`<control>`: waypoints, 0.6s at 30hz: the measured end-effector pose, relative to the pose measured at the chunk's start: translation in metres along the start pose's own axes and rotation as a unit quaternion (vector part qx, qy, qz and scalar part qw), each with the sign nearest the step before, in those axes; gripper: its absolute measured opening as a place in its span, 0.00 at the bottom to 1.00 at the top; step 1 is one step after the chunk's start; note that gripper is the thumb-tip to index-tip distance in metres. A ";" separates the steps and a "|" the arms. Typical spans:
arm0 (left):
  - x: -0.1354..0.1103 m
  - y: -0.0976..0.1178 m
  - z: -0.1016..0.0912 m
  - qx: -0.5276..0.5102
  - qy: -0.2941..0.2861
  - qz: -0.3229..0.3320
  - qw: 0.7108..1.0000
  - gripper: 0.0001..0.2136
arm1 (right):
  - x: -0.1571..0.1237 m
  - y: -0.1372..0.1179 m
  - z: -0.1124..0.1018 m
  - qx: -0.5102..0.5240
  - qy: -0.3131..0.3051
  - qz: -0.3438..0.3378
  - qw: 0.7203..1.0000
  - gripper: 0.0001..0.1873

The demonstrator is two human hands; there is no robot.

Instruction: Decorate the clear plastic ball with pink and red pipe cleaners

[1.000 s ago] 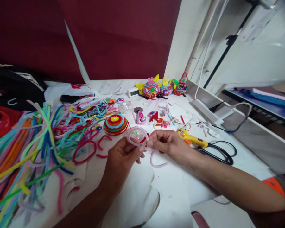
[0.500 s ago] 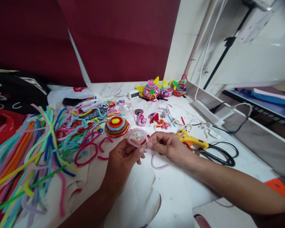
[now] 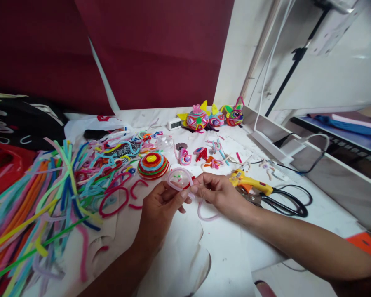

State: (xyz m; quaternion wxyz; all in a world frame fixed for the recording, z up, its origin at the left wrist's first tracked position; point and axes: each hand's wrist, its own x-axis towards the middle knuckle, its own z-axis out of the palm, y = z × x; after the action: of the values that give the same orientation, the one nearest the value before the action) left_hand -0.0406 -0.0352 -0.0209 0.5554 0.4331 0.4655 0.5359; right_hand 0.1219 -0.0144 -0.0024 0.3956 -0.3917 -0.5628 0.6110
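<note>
Between the fingers and thumb of my left hand (image 3: pixel 158 208) is a clear plastic ball or dome (image 3: pixel 179 178), with small green and red bits showing on or through it. A pale pink pipe cleaner (image 3: pixel 205 218) loops around its rim, and the loose tail curls down below my hands. My right hand (image 3: pixel 219 194) pinches that pipe cleaner at the rim's right side, near a short red piece. The fingertips partly hide the join. Just behind my left hand sits a dome wound in striped pipe cleaner (image 3: pixel 153 166), yellow at its top.
Many loose pipe cleaners (image 3: pixel 40 210) cover the left side. To the right lie a yellow glue gun (image 3: pixel 250 182) and black-handled scissors (image 3: pixel 286 204). Finished fuzzy figures (image 3: pixel 198 119) stand at the back beside a small digital clock (image 3: pixel 174 123). A power strip (image 3: pixel 270 145) lies along the right edge.
The view has shifted very slightly. Both hands keep almost the same grip on the clear piece and the pale pink pipe cleaner.
</note>
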 end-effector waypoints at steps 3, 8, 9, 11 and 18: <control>-0.001 0.001 0.001 0.002 0.006 -0.003 1.000 0.12 | 0.000 0.002 0.000 0.004 0.005 -0.002 1.000 0.19; -0.002 0.002 0.002 0.008 0.005 -0.010 1.000 0.12 | 0.001 0.006 0.001 -0.003 0.013 -0.006 1.000 0.20; -0.002 0.002 0.002 0.010 0.006 -0.012 1.000 0.12 | 0.001 0.007 0.001 -0.006 0.014 -0.008 1.000 0.21; -0.002 0.002 0.002 0.012 0.009 -0.015 1.000 0.12 | 0.001 0.007 0.001 -0.008 0.018 -0.010 1.000 0.22; -0.004 0.002 0.003 0.013 0.013 -0.026 0.999 0.14 | 0.001 0.006 0.004 -0.009 0.039 -0.013 0.999 0.24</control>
State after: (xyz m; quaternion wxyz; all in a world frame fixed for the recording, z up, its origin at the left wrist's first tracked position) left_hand -0.0383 -0.0387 -0.0181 0.5570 0.4214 0.4909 0.5207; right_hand 0.1174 -0.0155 -0.0084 0.4215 -0.4118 -0.5573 0.5850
